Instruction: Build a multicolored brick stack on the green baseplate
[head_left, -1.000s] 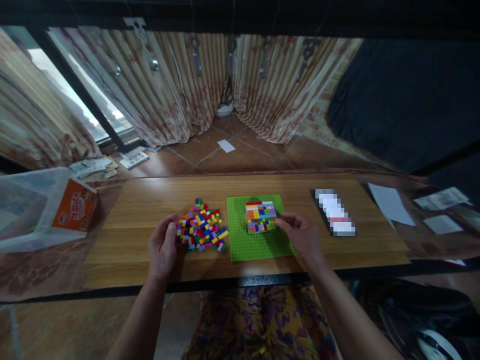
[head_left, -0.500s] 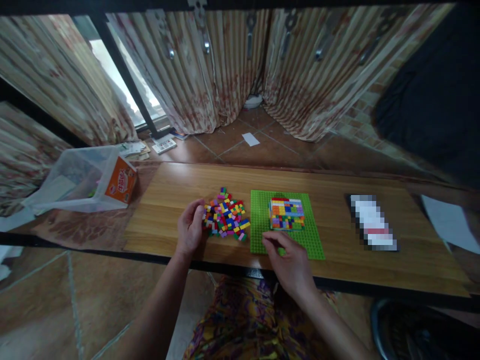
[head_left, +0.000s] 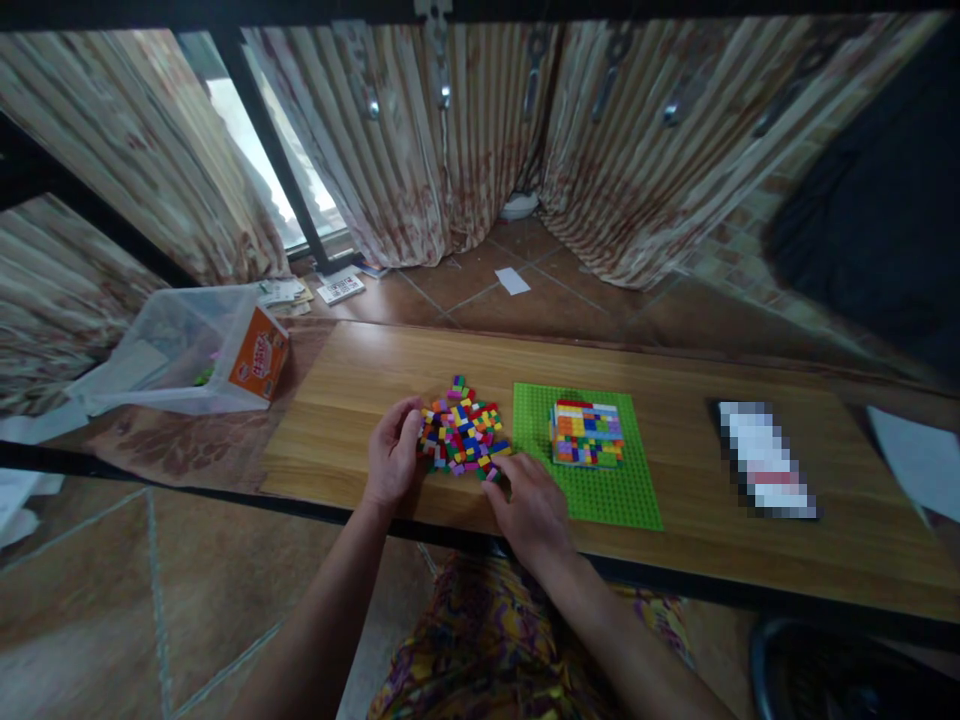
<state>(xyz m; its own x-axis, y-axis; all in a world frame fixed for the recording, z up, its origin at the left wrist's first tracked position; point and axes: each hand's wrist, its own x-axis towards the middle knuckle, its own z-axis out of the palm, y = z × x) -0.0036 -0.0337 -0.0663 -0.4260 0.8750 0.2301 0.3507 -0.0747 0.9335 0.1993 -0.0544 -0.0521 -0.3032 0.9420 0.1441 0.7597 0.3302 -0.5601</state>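
A loose pile of small toy bricks (head_left: 461, 432) in many colours lies on the wooden board. My left hand (head_left: 393, 455) rests on its side against the pile's left edge, loosely cupped, with no brick visible in it; its inner fingers are partly hidden. At the pile's lower right edge is my right hand (head_left: 531, 508), thumb and forefinger apart around a pink brick (head_left: 493, 474). Whether they touch it I cannot tell. To the right, a block-shaped build of multicoloured bricks (head_left: 587, 434) stands on a green studded baseplate (head_left: 622, 500).
A phone with a blurred screen (head_left: 765, 458) lies right of the baseplate, and white paper (head_left: 915, 455) beyond it. On the left stands a clear plastic bin (head_left: 180, 395) with an orange label. The wooden board (head_left: 360, 370) has a dark front edge near my lap.
My right hand has moved left from the front of the baseplate to the brick pile, its fingers now reaching down there. My left hand stays beside the pile. The view has shifted slightly.
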